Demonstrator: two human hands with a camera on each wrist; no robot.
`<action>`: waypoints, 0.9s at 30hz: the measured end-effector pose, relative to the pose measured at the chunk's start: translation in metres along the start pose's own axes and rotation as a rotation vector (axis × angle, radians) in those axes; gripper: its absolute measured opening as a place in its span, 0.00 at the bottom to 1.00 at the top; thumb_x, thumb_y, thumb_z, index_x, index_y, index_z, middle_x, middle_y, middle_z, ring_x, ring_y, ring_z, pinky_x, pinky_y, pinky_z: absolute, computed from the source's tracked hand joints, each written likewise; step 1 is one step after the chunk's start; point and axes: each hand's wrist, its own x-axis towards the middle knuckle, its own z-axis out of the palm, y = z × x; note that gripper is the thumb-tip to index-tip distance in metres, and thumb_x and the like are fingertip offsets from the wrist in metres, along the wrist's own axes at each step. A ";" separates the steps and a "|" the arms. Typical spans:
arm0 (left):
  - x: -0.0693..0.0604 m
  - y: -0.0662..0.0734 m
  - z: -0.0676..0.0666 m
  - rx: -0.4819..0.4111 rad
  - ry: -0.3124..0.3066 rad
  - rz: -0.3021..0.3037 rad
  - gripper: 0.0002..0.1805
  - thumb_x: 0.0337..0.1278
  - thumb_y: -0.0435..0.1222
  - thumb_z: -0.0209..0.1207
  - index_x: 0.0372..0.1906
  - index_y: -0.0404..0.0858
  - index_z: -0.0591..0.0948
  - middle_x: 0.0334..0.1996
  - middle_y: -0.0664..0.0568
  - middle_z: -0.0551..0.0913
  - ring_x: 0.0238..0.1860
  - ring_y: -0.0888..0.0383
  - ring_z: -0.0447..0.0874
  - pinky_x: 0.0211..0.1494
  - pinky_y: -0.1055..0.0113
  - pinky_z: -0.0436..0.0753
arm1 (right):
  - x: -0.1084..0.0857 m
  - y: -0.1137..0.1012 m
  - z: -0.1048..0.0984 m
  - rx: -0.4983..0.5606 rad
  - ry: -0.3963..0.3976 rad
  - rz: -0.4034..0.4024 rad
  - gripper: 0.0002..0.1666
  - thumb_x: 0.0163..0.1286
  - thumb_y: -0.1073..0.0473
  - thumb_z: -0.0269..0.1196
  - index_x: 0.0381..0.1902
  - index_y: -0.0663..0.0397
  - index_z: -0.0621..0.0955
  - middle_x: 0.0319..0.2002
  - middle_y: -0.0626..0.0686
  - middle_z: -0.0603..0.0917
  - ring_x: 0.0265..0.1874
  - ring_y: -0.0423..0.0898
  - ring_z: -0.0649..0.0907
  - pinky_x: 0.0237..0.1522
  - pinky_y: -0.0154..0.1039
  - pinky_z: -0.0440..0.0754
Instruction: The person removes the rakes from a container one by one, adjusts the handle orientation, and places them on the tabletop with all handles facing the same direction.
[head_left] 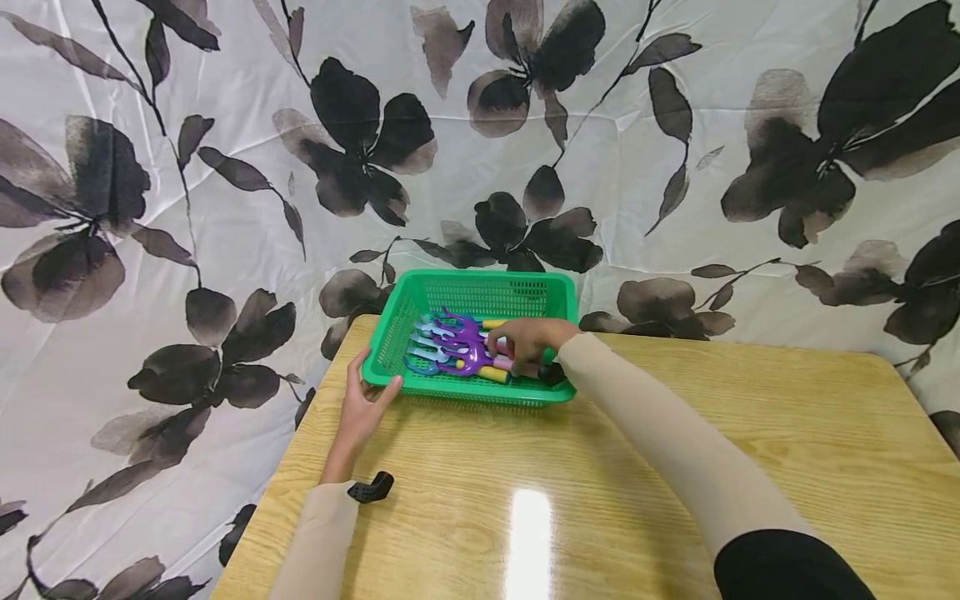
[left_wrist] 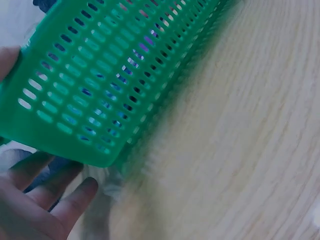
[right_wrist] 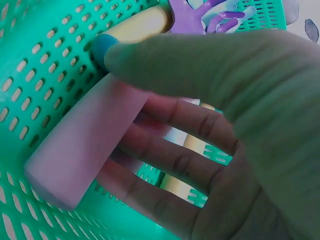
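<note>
A green plastic basket point(head_left: 468, 389) with slotted walls stands on the table. Inside it lie several small toy garden rakes, with purple heads point(head_left: 473, 358), light blue heads point(head_left: 429, 342), and yellow handles point(head_left: 493, 374) or pink ones. My left hand point(head_left: 365, 406) holds the basket's near left corner, thumb at the front and fingers on the side; the left wrist view shows those fingers point(left_wrist: 65, 200) under the rim. Reaching in from the right, my right hand point(head_left: 532, 337) pinches a pink handle point(right_wrist: 85, 140) between thumb and fingers. The head on that handle is hidden by the hand.
The wooden table point(head_left: 637, 467) reaches forward and to the right of the basket, with its left edge close to the left forearm. Behind it hangs a white floral cloth point(head_left: 645, 275). A black strap-like piece point(head_left: 371, 487) sits at the left wrist.
</note>
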 end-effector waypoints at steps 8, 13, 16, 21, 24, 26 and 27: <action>0.002 -0.009 0.000 -0.075 -0.008 -0.005 0.46 0.72 0.34 0.62 0.83 0.51 0.47 0.71 0.33 0.69 0.58 0.53 0.75 0.52 0.75 0.79 | 0.004 0.003 0.003 -0.006 0.001 -0.030 0.21 0.66 0.68 0.71 0.54 0.49 0.79 0.40 0.56 0.82 0.32 0.46 0.80 0.30 0.37 0.81; -0.002 0.008 0.000 -0.102 -0.031 -0.010 0.47 0.71 0.33 0.62 0.83 0.43 0.46 0.70 0.28 0.68 0.56 0.56 0.77 0.52 0.73 0.81 | 0.005 0.005 0.001 0.005 0.003 -0.042 0.22 0.66 0.70 0.69 0.55 0.51 0.79 0.37 0.56 0.81 0.27 0.44 0.79 0.26 0.35 0.79; -0.005 0.018 0.001 -0.107 -0.034 -0.007 0.46 0.71 0.32 0.62 0.82 0.41 0.46 0.69 0.27 0.69 0.55 0.58 0.78 0.52 0.73 0.81 | 0.004 0.004 0.000 0.033 -0.001 -0.048 0.20 0.70 0.69 0.66 0.57 0.51 0.79 0.39 0.56 0.81 0.20 0.43 0.77 0.21 0.34 0.77; -0.006 0.018 0.001 -0.110 -0.022 -0.003 0.46 0.71 0.32 0.62 0.82 0.41 0.47 0.69 0.27 0.69 0.54 0.59 0.78 0.52 0.74 0.81 | -0.001 0.001 -0.010 0.070 0.010 -0.062 0.19 0.77 0.63 0.59 0.63 0.51 0.77 0.45 0.60 0.81 0.14 0.41 0.69 0.17 0.35 0.69; -0.005 0.016 0.001 -0.116 -0.013 -0.004 0.46 0.70 0.32 0.63 0.82 0.42 0.48 0.69 0.27 0.69 0.54 0.58 0.78 0.52 0.73 0.81 | -0.008 -0.001 -0.019 0.080 0.040 -0.073 0.18 0.77 0.60 0.59 0.63 0.50 0.78 0.45 0.60 0.82 0.14 0.42 0.68 0.18 0.37 0.69; -0.004 0.013 0.002 -0.118 -0.008 -0.002 0.45 0.70 0.31 0.63 0.81 0.42 0.48 0.69 0.27 0.69 0.54 0.59 0.79 0.52 0.74 0.81 | -0.012 -0.001 -0.023 0.070 0.081 -0.095 0.17 0.77 0.58 0.61 0.61 0.49 0.80 0.45 0.59 0.82 0.17 0.42 0.71 0.20 0.37 0.71; -0.002 0.009 0.002 -0.125 -0.004 0.002 0.45 0.70 0.31 0.63 0.81 0.42 0.49 0.69 0.27 0.70 0.54 0.59 0.79 0.52 0.74 0.81 | -0.015 -0.002 -0.025 0.070 0.101 -0.102 0.17 0.76 0.58 0.61 0.60 0.48 0.80 0.48 0.59 0.82 0.18 0.42 0.71 0.20 0.37 0.71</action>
